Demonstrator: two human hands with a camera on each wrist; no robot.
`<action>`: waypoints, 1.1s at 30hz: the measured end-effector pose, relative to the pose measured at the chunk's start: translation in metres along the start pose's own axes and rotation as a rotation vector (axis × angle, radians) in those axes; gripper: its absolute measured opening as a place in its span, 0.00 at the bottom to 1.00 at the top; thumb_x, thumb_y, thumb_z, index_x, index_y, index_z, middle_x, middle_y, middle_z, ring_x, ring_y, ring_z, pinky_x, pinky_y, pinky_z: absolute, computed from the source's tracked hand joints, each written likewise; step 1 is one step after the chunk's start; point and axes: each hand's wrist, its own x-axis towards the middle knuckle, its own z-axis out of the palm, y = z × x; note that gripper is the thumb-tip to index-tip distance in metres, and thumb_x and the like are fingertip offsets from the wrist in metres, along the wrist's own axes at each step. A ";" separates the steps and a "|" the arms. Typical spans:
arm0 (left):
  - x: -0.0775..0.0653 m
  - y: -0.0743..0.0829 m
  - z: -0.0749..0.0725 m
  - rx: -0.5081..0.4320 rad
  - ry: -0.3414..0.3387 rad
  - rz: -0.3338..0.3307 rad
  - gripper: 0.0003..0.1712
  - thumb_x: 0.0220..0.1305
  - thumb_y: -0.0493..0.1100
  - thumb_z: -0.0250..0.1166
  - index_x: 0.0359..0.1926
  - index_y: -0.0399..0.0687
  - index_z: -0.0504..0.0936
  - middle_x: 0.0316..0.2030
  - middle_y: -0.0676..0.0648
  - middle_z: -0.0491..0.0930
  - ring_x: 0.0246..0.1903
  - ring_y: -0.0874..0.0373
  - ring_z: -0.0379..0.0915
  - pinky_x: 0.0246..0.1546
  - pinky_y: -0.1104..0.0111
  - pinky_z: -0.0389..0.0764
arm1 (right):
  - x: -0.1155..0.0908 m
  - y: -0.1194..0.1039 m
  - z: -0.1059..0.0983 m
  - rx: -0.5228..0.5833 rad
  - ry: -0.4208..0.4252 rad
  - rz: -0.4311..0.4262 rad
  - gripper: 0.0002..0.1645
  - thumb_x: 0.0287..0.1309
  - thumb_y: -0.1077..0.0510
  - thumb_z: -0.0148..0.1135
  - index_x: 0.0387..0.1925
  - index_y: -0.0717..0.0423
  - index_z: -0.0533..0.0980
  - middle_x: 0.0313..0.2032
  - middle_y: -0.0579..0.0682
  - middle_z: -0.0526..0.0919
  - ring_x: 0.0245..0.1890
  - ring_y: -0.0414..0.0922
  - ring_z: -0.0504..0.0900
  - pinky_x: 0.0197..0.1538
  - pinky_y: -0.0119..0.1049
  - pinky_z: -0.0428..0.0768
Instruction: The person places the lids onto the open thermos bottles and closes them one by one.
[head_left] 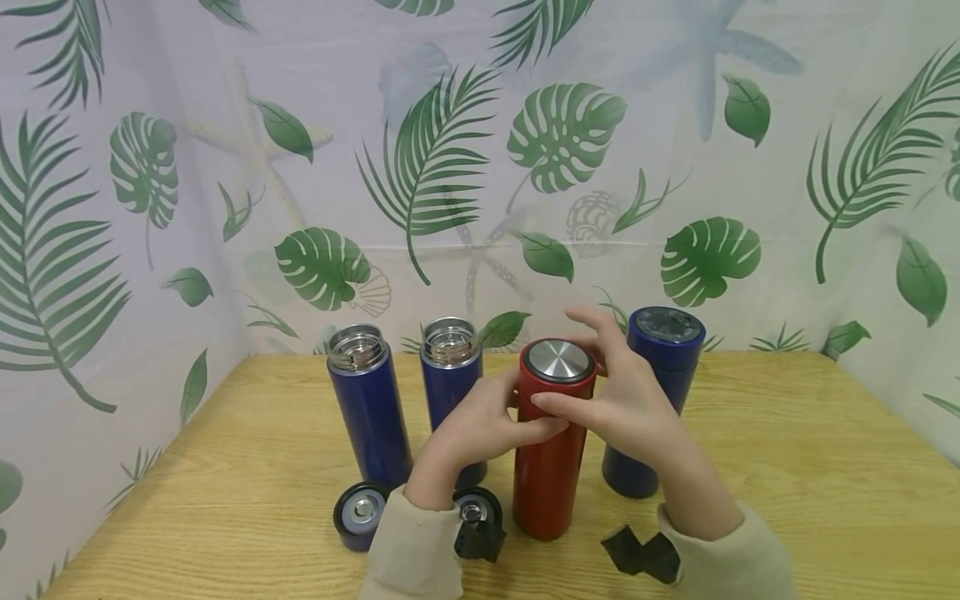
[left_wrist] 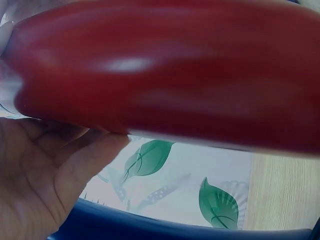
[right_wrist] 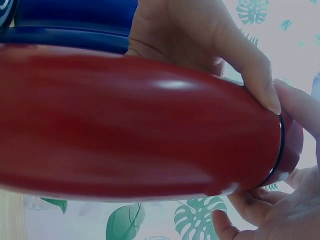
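A red thermos bottle [head_left: 547, 475] stands upright on the wooden table [head_left: 225, 467], in front of me. Its red lid [right_wrist: 295, 142] has a silver disc on top, and a dark seam shows under it in the right wrist view. My left hand [head_left: 487, 421] grips the bottle's upper body, the thumb just below the seam. Around the lid, my right hand [head_left: 630, 400] holds with thumb and fingers, its index finger raised off. The far sides of both grips are partly hidden behind the bottle.
Two uncapped blue thermos bottles [head_left: 367, 408] [head_left: 450, 375] stand to the left, steel necks showing. Right of the red one stands a capped blue bottle [head_left: 667, 367]. Two lids [head_left: 358, 512] [head_left: 474, 507] lie underside up near my left forearm. A leaf-patterned cloth [head_left: 450, 208] hangs behind.
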 end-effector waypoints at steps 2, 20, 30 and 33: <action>-0.003 0.007 -0.001 -0.005 -0.003 0.000 0.25 0.53 0.44 0.63 0.53 0.45 0.70 0.43 0.49 0.77 0.39 0.60 0.72 0.35 0.71 0.74 | 0.000 0.000 0.000 -0.004 0.001 0.004 0.49 0.39 0.60 0.71 0.61 0.51 0.53 0.48 0.57 0.73 0.46 0.52 0.74 0.46 0.53 0.71; 0.002 -0.019 -0.005 0.026 -0.045 0.011 0.31 0.51 0.52 0.65 0.56 0.56 0.67 0.47 0.56 0.74 0.45 0.59 0.70 0.39 0.68 0.74 | 0.001 -0.002 0.000 -0.035 -0.036 -0.019 0.48 0.40 0.57 0.71 0.61 0.53 0.54 0.51 0.58 0.72 0.50 0.54 0.71 0.50 0.56 0.67; -0.002 -0.014 -0.008 0.051 -0.070 -0.031 0.37 0.44 0.50 0.71 0.55 0.51 0.65 0.43 0.56 0.74 0.41 0.62 0.71 0.35 0.70 0.75 | -0.001 -0.001 -0.011 -0.075 -0.011 -0.048 0.45 0.40 0.57 0.71 0.59 0.54 0.57 0.50 0.60 0.73 0.50 0.54 0.71 0.51 0.56 0.65; -0.003 -0.011 -0.008 0.067 -0.069 -0.050 0.37 0.44 0.50 0.71 0.56 0.50 0.65 0.43 0.56 0.74 0.42 0.63 0.71 0.36 0.71 0.74 | -0.002 0.000 -0.014 -0.083 -0.006 -0.038 0.45 0.39 0.58 0.71 0.59 0.55 0.58 0.50 0.59 0.73 0.50 0.53 0.72 0.51 0.56 0.65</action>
